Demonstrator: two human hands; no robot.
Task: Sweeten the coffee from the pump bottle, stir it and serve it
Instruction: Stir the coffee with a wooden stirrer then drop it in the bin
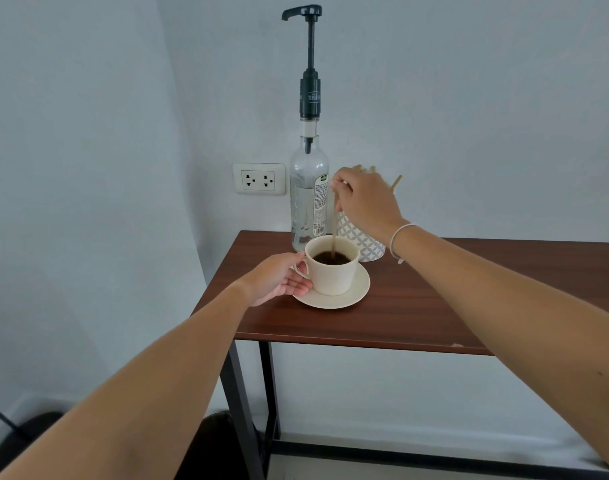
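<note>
Dark wood table is carrying everything near its back left corner. Tall pump bottle is standing at the back edge, cup of coffee sitting on its saucer just in front. Left hand is gripping the cup handle, right hand is pinching a stir stick dipping into the coffee.

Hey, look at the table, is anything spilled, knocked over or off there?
Nothing stands out. The cup sits upright on its saucer, the left hand at its handle, the right hand holding the stir stick in the coffee. The pump bottle stands upright; no spill shows on the table.
</note>
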